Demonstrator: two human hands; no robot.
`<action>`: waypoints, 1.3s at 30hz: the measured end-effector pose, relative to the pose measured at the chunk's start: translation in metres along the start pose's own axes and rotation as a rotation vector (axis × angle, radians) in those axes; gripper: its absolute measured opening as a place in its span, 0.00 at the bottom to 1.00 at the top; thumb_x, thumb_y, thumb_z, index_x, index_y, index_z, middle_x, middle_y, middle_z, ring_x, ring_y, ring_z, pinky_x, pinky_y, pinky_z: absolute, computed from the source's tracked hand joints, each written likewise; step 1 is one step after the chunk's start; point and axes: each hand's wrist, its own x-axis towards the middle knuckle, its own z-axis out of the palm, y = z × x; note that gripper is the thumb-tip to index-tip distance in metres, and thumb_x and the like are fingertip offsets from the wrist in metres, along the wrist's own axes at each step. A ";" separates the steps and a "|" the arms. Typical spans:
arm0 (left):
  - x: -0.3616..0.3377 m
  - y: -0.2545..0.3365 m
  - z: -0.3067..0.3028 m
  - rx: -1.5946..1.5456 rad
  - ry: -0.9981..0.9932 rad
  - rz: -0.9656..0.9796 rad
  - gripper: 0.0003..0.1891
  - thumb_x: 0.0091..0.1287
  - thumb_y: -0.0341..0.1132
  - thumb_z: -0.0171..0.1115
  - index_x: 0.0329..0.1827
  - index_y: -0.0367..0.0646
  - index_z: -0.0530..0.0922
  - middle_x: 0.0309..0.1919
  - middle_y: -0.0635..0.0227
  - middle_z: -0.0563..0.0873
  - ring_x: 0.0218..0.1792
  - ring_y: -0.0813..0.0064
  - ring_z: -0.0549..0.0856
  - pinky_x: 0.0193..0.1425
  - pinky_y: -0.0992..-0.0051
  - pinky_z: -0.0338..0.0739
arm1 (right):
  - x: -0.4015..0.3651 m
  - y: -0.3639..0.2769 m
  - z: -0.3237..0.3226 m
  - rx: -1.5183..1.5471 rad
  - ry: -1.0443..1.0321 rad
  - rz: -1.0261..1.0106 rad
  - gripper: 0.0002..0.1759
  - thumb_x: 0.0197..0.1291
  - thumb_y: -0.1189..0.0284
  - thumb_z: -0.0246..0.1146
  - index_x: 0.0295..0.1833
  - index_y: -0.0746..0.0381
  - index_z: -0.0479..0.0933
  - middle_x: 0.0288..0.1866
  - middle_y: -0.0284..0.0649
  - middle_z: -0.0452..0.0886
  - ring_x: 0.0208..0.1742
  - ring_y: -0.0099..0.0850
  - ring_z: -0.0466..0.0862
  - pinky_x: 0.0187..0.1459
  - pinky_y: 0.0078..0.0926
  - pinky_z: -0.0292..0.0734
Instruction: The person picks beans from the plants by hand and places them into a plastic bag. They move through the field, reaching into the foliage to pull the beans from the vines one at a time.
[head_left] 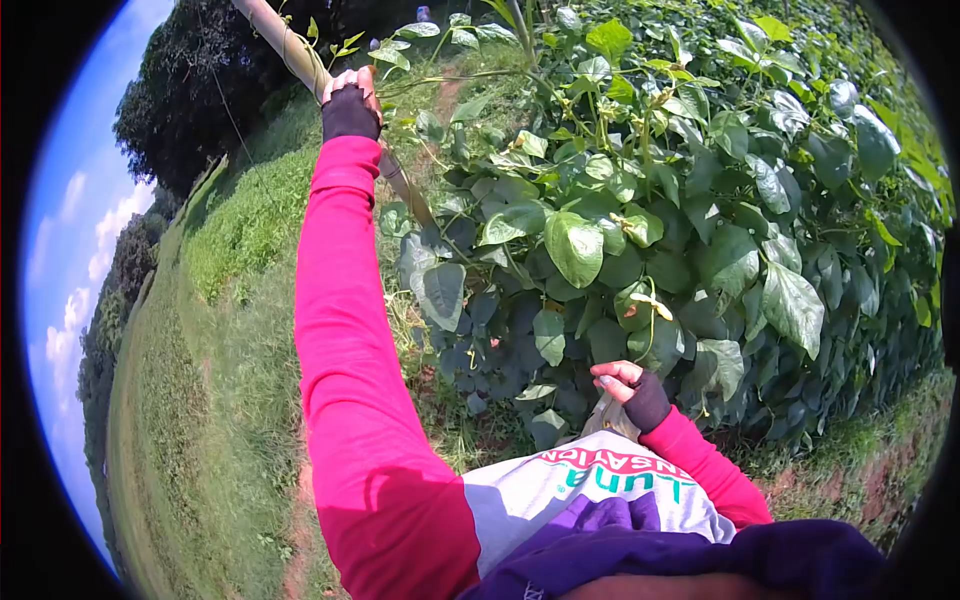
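My left hand, in a dark fingerless glove and pink sleeve, is stretched far forward and wrapped round a slanting wooden pole. A thin vine twines on the pole beside it. Low in front of my body, my right hand has its fingers drawn together at the edge of the leafy plants. Whatever sits between those fingers is too small to make out. A pale bag hangs just under that hand, partly hidden by my shirt. Yellowish pods show among the leaves above it.
Dense climbing foliage fills the right side. A grassy slope runs along the left, with dark trees behind it. Bare soil shows at the lower right. The pole's lower part slants down into the leaves.
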 end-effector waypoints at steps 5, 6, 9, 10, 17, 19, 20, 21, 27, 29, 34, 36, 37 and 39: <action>0.014 0.013 -0.006 0.028 -0.324 -0.024 0.16 0.58 0.31 0.50 0.51 0.51 0.73 0.42 0.59 0.79 0.50 0.64 0.76 0.58 0.65 0.68 | -0.003 0.006 0.007 0.106 0.011 0.024 0.11 0.61 0.76 0.56 0.48 0.67 0.75 0.46 0.37 0.79 0.46 0.26 0.79 0.51 0.24 0.73; 0.021 0.014 -0.006 0.052 -0.401 -0.029 0.20 0.56 0.32 0.55 0.54 0.53 0.72 0.41 0.60 0.79 0.47 0.64 0.78 0.55 0.65 0.69 | -0.003 0.004 0.007 0.092 -0.001 0.042 0.11 0.61 0.76 0.57 0.48 0.66 0.76 0.45 0.35 0.78 0.46 0.24 0.78 0.50 0.22 0.72; 0.022 0.015 0.000 0.099 -0.345 -0.072 0.27 0.52 0.34 0.61 0.59 0.53 0.70 0.41 0.61 0.79 0.44 0.63 0.79 0.54 0.65 0.70 | -0.005 0.003 0.008 0.087 -0.010 0.068 0.11 0.61 0.76 0.57 0.48 0.66 0.77 0.43 0.33 0.77 0.46 0.23 0.78 0.50 0.20 0.72; 0.021 0.016 0.002 0.054 -0.298 -0.108 0.27 0.49 0.35 0.65 0.57 0.54 0.73 0.40 0.62 0.79 0.44 0.63 0.79 0.53 0.65 0.71 | -0.006 0.003 0.007 0.095 -0.008 0.075 0.11 0.61 0.76 0.57 0.49 0.66 0.77 0.44 0.33 0.77 0.46 0.23 0.78 0.50 0.20 0.72; 0.030 0.000 0.007 -0.519 -0.403 -0.268 0.14 0.46 0.30 0.61 0.38 0.46 0.81 0.39 0.62 0.83 0.41 0.66 0.82 0.49 0.69 0.75 | -0.008 0.012 0.002 0.170 0.004 0.068 0.12 0.62 0.76 0.56 0.50 0.67 0.75 0.46 0.36 0.80 0.46 0.22 0.78 0.51 0.21 0.72; 0.026 0.003 0.008 -0.651 -0.327 -0.277 0.14 0.45 0.30 0.62 0.38 0.42 0.81 0.39 0.61 0.84 0.40 0.64 0.83 0.49 0.70 0.75 | -0.009 0.012 0.000 0.143 0.003 0.107 0.12 0.61 0.77 0.56 0.49 0.68 0.75 0.47 0.39 0.79 0.47 0.25 0.78 0.53 0.25 0.73; 0.026 0.010 0.004 -0.608 -0.213 -0.282 0.13 0.45 0.32 0.62 0.37 0.44 0.81 0.45 0.60 0.81 0.48 0.61 0.78 0.53 0.69 0.73 | -0.009 0.014 0.000 0.142 0.004 0.108 0.12 0.61 0.77 0.56 0.49 0.68 0.75 0.47 0.39 0.79 0.47 0.25 0.78 0.53 0.25 0.73; 0.023 0.017 -0.001 -0.562 -0.100 -0.288 0.13 0.46 0.34 0.61 0.36 0.45 0.81 0.52 0.60 0.78 0.55 0.59 0.74 0.57 0.68 0.71 | -0.008 0.018 -0.001 0.164 0.001 0.107 0.12 0.61 0.77 0.56 0.49 0.68 0.75 0.47 0.39 0.79 0.47 0.25 0.78 0.53 0.25 0.73; -0.013 0.070 -0.022 -0.437 0.242 -0.091 0.15 0.48 0.26 0.57 0.29 0.62 0.86 0.67 0.64 0.65 0.67 0.54 0.58 0.68 0.65 0.56 | -0.009 0.021 0.003 0.174 -0.024 0.125 0.11 0.61 0.78 0.56 0.49 0.68 0.75 0.48 0.39 0.79 0.48 0.25 0.78 0.54 0.25 0.73; -0.023 0.086 -0.037 -0.264 0.157 -0.094 0.16 0.51 0.29 0.59 0.37 0.65 0.86 0.68 0.61 0.62 0.67 0.52 0.58 0.68 0.66 0.56 | -0.011 0.021 0.003 0.156 -0.031 0.131 0.12 0.61 0.78 0.56 0.50 0.68 0.75 0.47 0.39 0.79 0.48 0.25 0.78 0.54 0.25 0.73; -0.032 0.120 -0.025 -0.533 0.124 -0.304 0.16 0.53 0.30 0.61 0.45 0.56 0.83 0.64 0.61 0.65 0.64 0.57 0.62 0.68 0.66 0.56 | -0.015 0.010 0.002 0.126 -0.031 0.164 0.12 0.61 0.77 0.56 0.50 0.67 0.75 0.46 0.37 0.80 0.46 0.24 0.79 0.51 0.23 0.73; -0.032 0.125 -0.010 -0.784 0.137 -0.480 0.15 0.54 0.31 0.63 0.46 0.47 0.81 0.58 0.57 0.71 0.56 0.61 0.71 0.61 0.65 0.65 | -0.019 0.010 -0.004 0.092 -0.024 0.159 0.13 0.61 0.75 0.56 0.51 0.66 0.75 0.45 0.35 0.80 0.45 0.22 0.78 0.50 0.21 0.72; -0.032 0.127 0.000 -0.962 0.167 -0.585 0.15 0.54 0.32 0.64 0.47 0.46 0.80 0.57 0.55 0.71 0.51 0.60 0.75 0.59 0.64 0.68 | -0.022 0.011 -0.008 0.058 -0.030 0.152 0.14 0.61 0.73 0.57 0.52 0.64 0.75 0.44 0.33 0.80 0.44 0.19 0.77 0.49 0.19 0.72; -0.023 0.133 0.005 -1.284 0.157 -1.010 0.24 0.58 0.33 0.65 0.56 0.41 0.69 0.52 0.56 0.73 0.44 0.67 0.79 0.47 0.68 0.77 | -0.028 0.013 -0.017 0.047 0.006 0.167 0.15 0.61 0.72 0.57 0.52 0.64 0.75 0.44 0.33 0.80 0.44 0.20 0.77 0.49 0.20 0.72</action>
